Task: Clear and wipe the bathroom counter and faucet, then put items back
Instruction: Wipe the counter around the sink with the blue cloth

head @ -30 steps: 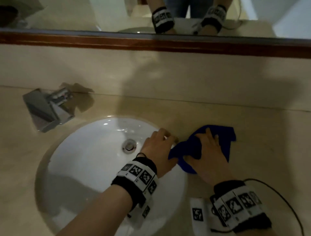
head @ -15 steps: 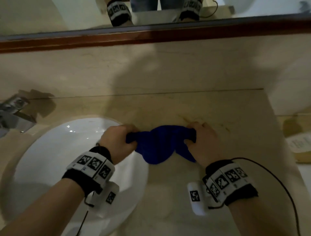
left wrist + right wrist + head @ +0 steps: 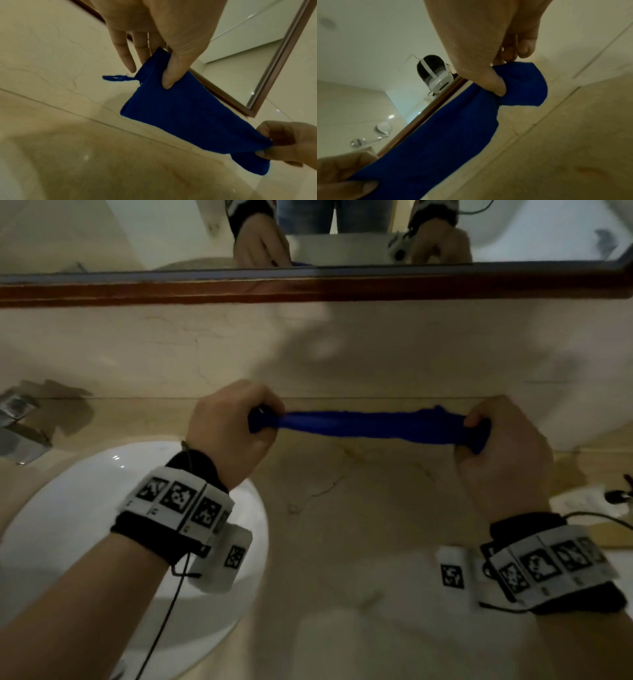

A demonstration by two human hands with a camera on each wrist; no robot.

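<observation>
left hand [image 3: 233,433]: pinching one end of the blue cloth [image 3: 370,424]; in the left wrist view the thumb is pressing the fabric against the fingers [image 3: 125,56], which are pointing down
right hand [image 3: 503,460]: gripping the other end, thumb digging into the cloth in the right wrist view, a corner of fabric sticking out past the grip
cloth: stretching taut between the two hands, which are sitting well apart; it is hanging in the air above the table [image 3: 359,525], in front of the back wall; a small loop [image 3: 115,78] is dangling at the left-hand end
sink [image 3: 85,508]: white basin lying below the left wrist
faucet [image 3: 17,426]: chrome, showing at the far left edge
mirror [image 3: 342,244]: wood-framed, reflecting both hands
wristbands: both wrists are wearing black bands with printed markers
</observation>
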